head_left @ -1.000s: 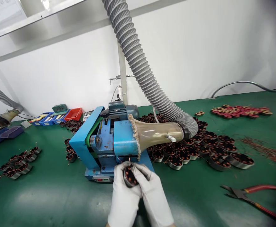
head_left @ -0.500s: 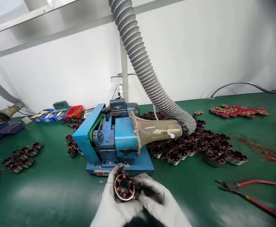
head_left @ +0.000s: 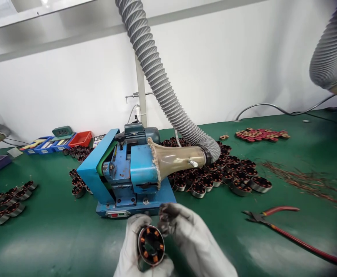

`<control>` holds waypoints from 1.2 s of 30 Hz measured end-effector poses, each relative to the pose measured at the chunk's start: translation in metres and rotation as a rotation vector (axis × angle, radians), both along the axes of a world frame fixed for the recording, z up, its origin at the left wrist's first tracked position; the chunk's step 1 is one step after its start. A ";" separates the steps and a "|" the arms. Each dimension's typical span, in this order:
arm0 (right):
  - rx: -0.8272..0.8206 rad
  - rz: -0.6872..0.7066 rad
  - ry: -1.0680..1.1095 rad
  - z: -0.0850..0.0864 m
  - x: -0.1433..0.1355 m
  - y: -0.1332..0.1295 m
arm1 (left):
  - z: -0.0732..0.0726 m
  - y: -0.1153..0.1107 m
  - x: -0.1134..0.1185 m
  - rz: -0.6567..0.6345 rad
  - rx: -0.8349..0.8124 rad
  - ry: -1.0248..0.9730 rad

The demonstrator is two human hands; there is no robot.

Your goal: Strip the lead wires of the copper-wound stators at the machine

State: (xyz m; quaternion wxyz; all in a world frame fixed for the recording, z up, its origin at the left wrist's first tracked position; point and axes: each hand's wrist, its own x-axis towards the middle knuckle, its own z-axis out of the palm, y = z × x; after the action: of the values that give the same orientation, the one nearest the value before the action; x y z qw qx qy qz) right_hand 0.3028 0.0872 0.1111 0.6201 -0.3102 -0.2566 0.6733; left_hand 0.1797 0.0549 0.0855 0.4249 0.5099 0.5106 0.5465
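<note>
My left hand [head_left: 133, 246], in a white glove, grips a motor stator [head_left: 140, 246], a metal ring with copper windings on black teeth. The stator's open face is turned toward me. Close by its upper right edge is my right hand [head_left: 190, 236], also gloved, with darkened fingertips. Its fingers are bent together in a pinch, and whatever lies between them is hidden. Both hands are just in front of a blue belt-driven machine [head_left: 143, 169] with a clear funnel and a red-and-green switch at its base.
Many stators [head_left: 198, 189] sit right of and behind the machine; another group [head_left: 15, 207] is at left. Red-handled cutters [head_left: 272, 225] lie at right, below loose copper wires [head_left: 303, 179]. Red rings [head_left: 260, 134] lie farther back. A grey hose [head_left: 159, 77] hangs overhead.
The view has swung right, so the bench appears shifted left. My right hand has risen from beside the stator to near its upper edge. The left hand still holds the stator.
</note>
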 end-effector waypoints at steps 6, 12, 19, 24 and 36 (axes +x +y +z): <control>-0.030 0.013 -0.122 0.003 -0.014 0.006 | 0.010 0.001 0.003 -0.055 -0.054 -0.036; -0.016 -0.287 0.009 -0.002 0.004 0.024 | 0.007 0.005 -0.001 -0.003 0.097 0.043; 0.079 -0.112 -0.357 -0.022 -0.031 0.014 | -0.011 0.036 0.004 -0.021 0.053 0.057; 0.023 -0.192 -0.360 -0.026 -0.036 0.037 | -0.013 0.059 0.011 0.021 -0.038 0.048; -0.009 -0.224 -0.313 -0.025 -0.034 0.046 | -0.004 0.071 0.018 0.034 -0.018 0.003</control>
State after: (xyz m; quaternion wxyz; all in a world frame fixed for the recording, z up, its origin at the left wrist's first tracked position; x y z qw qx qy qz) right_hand 0.2684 0.1334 0.0857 0.6424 -0.4405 -0.3108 0.5447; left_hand 0.1979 0.1262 0.0811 0.4192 0.4981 0.5249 0.5483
